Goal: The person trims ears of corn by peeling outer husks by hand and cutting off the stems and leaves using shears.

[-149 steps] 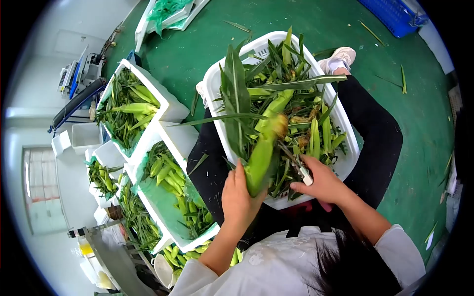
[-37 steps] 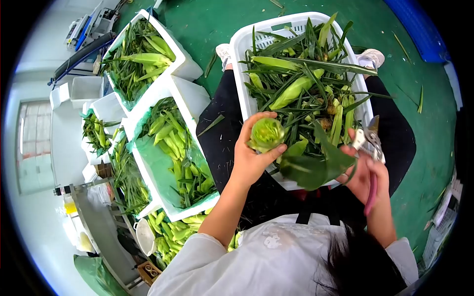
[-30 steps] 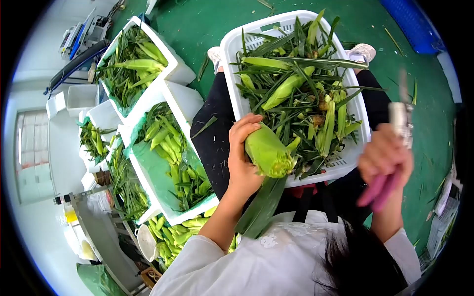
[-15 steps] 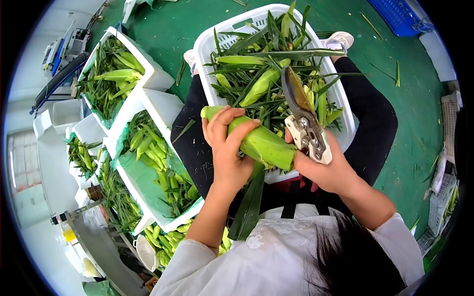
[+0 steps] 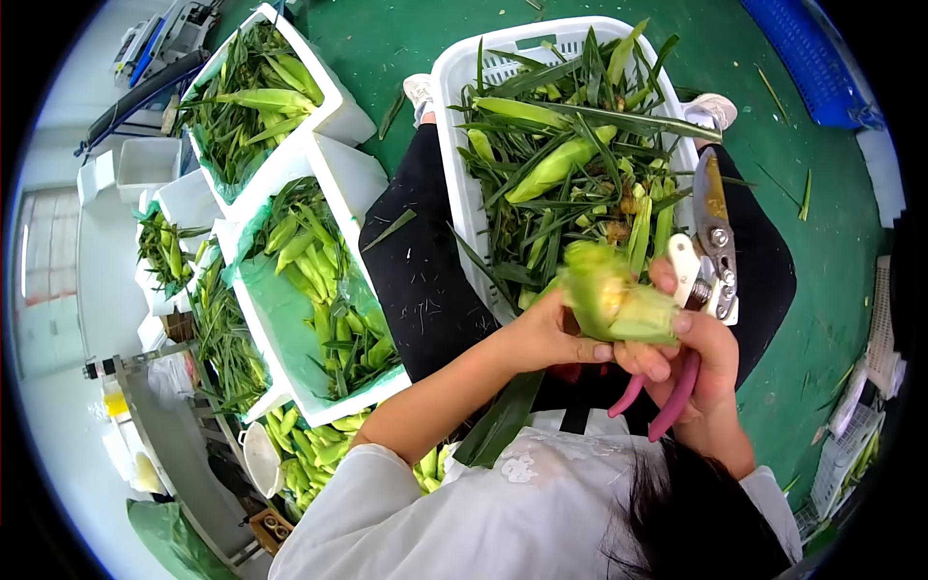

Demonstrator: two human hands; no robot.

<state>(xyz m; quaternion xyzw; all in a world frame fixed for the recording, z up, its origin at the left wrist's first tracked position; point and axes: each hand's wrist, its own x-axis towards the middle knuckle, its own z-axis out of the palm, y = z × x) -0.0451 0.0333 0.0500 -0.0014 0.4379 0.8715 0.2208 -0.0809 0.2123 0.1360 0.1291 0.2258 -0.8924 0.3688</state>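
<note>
My left hand (image 5: 551, 333) is wrapped round an ear of corn (image 5: 619, 298), whose cut end is blurred by motion. The fingers of my right hand (image 5: 691, 358) pinch a husk at the ear's right side. That same hand also holds pruning shears (image 5: 715, 242) with pink handles, their blades pointing up past the basket's right rim. Beyond both hands, between my legs, sits a white basket (image 5: 464, 217) heaped with cut leaves, husks and stalk ends. One green ear (image 5: 561, 166) lies on top of the heap. A long leaf (image 5: 503, 420) hangs down over my shirt.
White foam boxes (image 5: 353, 179) with green liners stand on the left, filled with leafy corn. Below them, husked-looking green ears (image 5: 314, 454) lie in a pile beside a pale round basin (image 5: 261, 459). A blue crate (image 5: 812, 68) is at the upper right, white crates (image 5: 846, 459) at the lower right.
The ear has turned and moved right and slightly up, with both hands now close together on it. The shears have swung right, away from over the basket, and their pink handles show. The whole view has shifted.
</note>
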